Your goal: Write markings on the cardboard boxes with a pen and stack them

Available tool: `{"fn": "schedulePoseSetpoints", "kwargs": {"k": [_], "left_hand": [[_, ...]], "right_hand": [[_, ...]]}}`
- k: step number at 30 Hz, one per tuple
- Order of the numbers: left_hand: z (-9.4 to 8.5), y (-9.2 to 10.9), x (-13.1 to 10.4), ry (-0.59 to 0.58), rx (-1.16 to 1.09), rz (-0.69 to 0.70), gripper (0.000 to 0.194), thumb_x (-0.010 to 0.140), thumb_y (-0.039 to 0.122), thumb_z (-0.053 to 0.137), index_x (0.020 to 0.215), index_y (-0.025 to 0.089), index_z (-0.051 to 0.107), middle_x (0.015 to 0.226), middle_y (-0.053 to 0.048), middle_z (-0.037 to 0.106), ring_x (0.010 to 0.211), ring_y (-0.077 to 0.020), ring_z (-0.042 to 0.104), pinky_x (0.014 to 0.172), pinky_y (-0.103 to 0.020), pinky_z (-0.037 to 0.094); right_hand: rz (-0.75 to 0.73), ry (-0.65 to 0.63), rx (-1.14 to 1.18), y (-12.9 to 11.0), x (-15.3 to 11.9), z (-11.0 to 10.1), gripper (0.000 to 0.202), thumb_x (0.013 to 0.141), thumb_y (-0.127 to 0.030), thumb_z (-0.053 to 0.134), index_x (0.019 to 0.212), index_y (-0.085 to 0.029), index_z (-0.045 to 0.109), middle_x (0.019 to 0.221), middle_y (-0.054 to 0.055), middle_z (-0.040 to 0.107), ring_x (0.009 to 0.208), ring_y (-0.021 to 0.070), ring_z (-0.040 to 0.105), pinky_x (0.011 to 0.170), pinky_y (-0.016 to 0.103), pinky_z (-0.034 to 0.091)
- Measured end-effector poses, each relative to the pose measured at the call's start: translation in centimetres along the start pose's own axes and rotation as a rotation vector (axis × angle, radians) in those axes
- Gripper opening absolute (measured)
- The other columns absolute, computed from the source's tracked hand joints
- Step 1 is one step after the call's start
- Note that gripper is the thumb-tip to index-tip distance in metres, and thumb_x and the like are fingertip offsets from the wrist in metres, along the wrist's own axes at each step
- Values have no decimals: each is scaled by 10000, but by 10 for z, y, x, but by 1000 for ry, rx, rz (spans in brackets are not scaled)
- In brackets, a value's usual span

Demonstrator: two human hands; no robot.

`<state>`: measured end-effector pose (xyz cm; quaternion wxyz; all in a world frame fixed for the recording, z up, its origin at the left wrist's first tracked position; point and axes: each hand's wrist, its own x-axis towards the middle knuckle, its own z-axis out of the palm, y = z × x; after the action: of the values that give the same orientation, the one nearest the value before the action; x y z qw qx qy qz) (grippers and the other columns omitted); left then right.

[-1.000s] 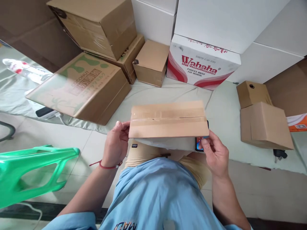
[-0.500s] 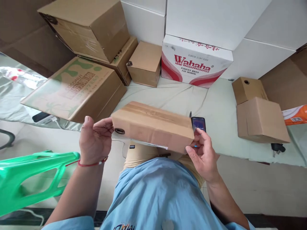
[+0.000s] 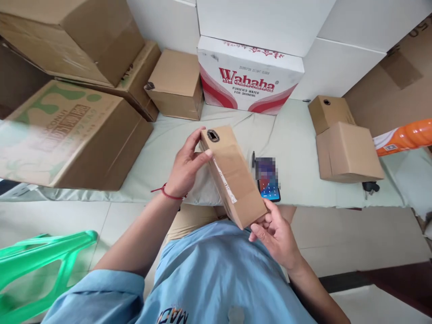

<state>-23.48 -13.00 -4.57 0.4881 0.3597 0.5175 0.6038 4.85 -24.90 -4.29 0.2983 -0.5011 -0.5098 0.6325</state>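
Between my two hands is a long brown cardboard box (image 3: 236, 177), tilted so its far end points up and left. A dark oval mark or hole shows near that far end, and a white label strip runs along its lower left edge. My left hand (image 3: 187, 166) grips the far end, thumb on the face and fingers round the edge. My right hand (image 3: 275, 231) holds the near lower corner, fingers partly hidden beneath it. Just right of the box, a phone (image 3: 270, 191) with a lit keypad lies on the cloth, beside a black pen (image 3: 253, 159).
A white Wahaha carton (image 3: 249, 78) stands against the wall. Brown boxes (image 3: 177, 83) are stacked at left, including a coconut carton (image 3: 67, 130). Two small boxes (image 3: 349, 150), an orange-wrapped item (image 3: 405, 137) and keys (image 3: 371, 186) are at right. A green stool (image 3: 64, 265) stands lower left.
The box has turned from lying crosswise to a steep slant, its marked end swinging up and away. My left hand has moved right and forward with it; my right hand has lowered slightly.
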Motion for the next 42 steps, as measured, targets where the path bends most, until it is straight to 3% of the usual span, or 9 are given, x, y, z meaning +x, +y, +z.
{"fn": "schedulePoseSetpoints", "kwargs": {"k": [4, 7, 11, 14, 21, 28, 33, 37, 42], "left_hand": [[14, -23, 0, -128, 137, -40, 892, 745, 430, 931, 1554, 297, 581, 1789, -75, 376, 1690, -375, 270, 1308, -522, 390], [21, -37, -15, -78, 162, -135, 877, 788, 431, 904, 1576, 293, 546, 1783, -102, 378, 1689, -369, 280, 1318, -518, 378], [29, -41, -39, 72, 118, -144, 737, 861, 392, 826, 1534, 265, 553, 1740, -124, 430, 1661, -346, 352, 1354, -491, 327], [33, -36, -55, 49, 95, -139, 736, 874, 369, 814, 1543, 304, 515, 1768, -92, 382, 1682, -339, 306, 1363, -509, 312], [43, -38, -77, -9, 2, -146, 704, 879, 395, 798, 1485, 280, 458, 1761, -130, 361, 1699, -319, 261, 1372, -544, 299], [57, -56, -91, 18, 48, -82, 577, 980, 456, 698, 1445, 220, 450, 1617, -184, 502, 1554, -316, 500, 1333, -568, 370], [49, -54, -98, 61, 438, 350, 489, 1049, 371, 623, 1496, 240, 471, 1607, -179, 520, 1629, -343, 397, 1321, -631, 346], [45, -34, -97, -241, 667, 765, 359, 1054, 328, 580, 1399, 233, 612, 1561, -150, 628, 1665, -345, 347, 1357, -607, 266], [48, -23, -94, -608, 887, 781, 561, 1041, 534, 598, 1459, 161, 632, 1550, -143, 673, 1543, -335, 544, 1417, -547, 51]], "right_hand": [[-39, -68, -118, 7, -3, -4, 677, 1020, -468, 703, 1602, -245, 439, 915, 12, 764, 646, 150, 735, 638, 295, 623], [-127, 270, -331, 21, 12, -20, 557, 1064, -505, 609, 1546, -244, 510, 896, 15, 731, 715, 178, 701, 725, 355, 625], [-221, 616, -830, 48, 47, -40, 896, 957, -714, 654, 1607, -139, 431, 1392, 258, 653, 1286, 407, 605, 1063, 637, 529], [-184, 588, -1061, 62, 64, -41, 1019, 952, -730, 644, 1652, -53, 344, 1549, 359, 523, 1407, 489, 499, 1108, 701, 462], [-124, 616, -1178, 54, 78, -39, 887, 942, -496, 684, 1643, -57, 363, 1418, 296, 650, 1248, 419, 585, 1044, 582, 516], [28, 731, -1199, 55, 78, -90, 939, 847, -506, 714, 1602, -23, 433, 1346, 307, 673, 1200, 438, 583, 1051, 597, 485], [-114, 742, -1205, 43, 81, -107, 700, 918, -515, 642, 1438, -46, 647, 1405, 310, 621, 1286, 446, 553, 1102, 602, 463], [-197, 472, -1132, 15, 108, -81, 474, 1043, -490, 518, 1317, -160, 719, 1201, 172, 729, 1087, 313, 682, 984, 438, 533], [48, 247, -1268, -23, 155, -33, 444, 1071, -390, 528, 1452, -180, 615, 1285, 169, 752, 1042, 303, 753, 818, 359, 515]]}}
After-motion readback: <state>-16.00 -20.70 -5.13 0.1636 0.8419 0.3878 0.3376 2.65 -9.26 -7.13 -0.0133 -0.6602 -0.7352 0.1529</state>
